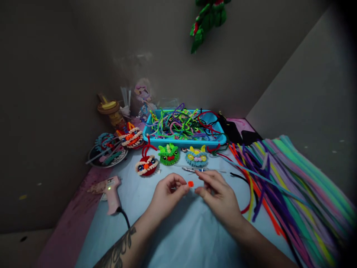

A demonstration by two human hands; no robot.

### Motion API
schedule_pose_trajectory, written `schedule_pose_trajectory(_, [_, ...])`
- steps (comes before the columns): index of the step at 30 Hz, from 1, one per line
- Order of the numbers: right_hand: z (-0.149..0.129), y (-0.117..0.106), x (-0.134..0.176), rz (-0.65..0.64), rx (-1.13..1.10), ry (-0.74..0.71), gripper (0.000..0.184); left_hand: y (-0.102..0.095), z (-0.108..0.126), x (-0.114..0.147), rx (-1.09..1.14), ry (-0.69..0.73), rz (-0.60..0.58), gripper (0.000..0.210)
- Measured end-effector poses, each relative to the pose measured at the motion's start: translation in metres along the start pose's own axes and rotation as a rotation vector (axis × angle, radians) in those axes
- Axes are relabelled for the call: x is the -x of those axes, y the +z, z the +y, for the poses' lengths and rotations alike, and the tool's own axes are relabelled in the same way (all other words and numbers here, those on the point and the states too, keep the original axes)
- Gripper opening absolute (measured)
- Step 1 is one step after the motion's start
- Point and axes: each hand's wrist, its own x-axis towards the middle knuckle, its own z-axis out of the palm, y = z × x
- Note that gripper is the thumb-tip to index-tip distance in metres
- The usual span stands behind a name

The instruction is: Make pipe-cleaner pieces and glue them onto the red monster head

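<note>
A small, fuzzy orange curl [190, 184], seemingly of pipe cleaner, is pinched between the thumb and forefinger of my left hand [170, 192]. Just right of it, my right hand [219, 195] has thumb and fingers spread apart, with no visible contact with the curl. Beyond my fingers lies a metal tool [188, 170], perhaps pliers or snips, partly hidden by my right fingertips. Three fuzzy animal heads stand behind it: a red one [146, 166], a green one [169, 155] and a blue one [196, 156].
A blue tray [184, 142] full of tangled pipe cleaners sits at the back. Long colourful pipe cleaners [279, 178] cover the right side. On the left are a pink glue gun [113, 195] with its cord, a round dish [122, 159] and a lidded cup [111, 109].
</note>
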Motion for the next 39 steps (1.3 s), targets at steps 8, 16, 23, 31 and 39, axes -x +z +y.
schedule_pose_trajectory(8, [-0.004, -0.005, -0.002, -0.189, 0.603, -0.449, 0.028, 0.003, -0.003, 0.004, -0.260, 0.117, 0.023, 0.015])
schedule_pose_trajectory(16, [0.005, -0.003, -0.003, -0.133, 0.440, -0.361, 0.022, 0.002, -0.001, 0.003, -0.207, 0.101, -0.011, 0.012])
schedule_pose_trajectory(23, [0.001, 0.003, -0.003, -0.004, -0.010, 0.020, 0.011, 0.002, 0.002, 0.000, 0.052, -0.031, -0.093, 0.032])
schedule_pose_trajectory(31, [0.003, 0.030, 0.007, -0.013, -0.866, 0.709, 0.025, 0.003, -0.003, -0.002, 0.242, -0.079, -0.134, 0.039])
schedule_pose_trajectory(39, [0.005, 0.014, 0.001, -0.031, -0.434, 0.451, 0.027, -0.001, 0.003, -0.003, 0.173, -0.096, -0.079, 0.034])
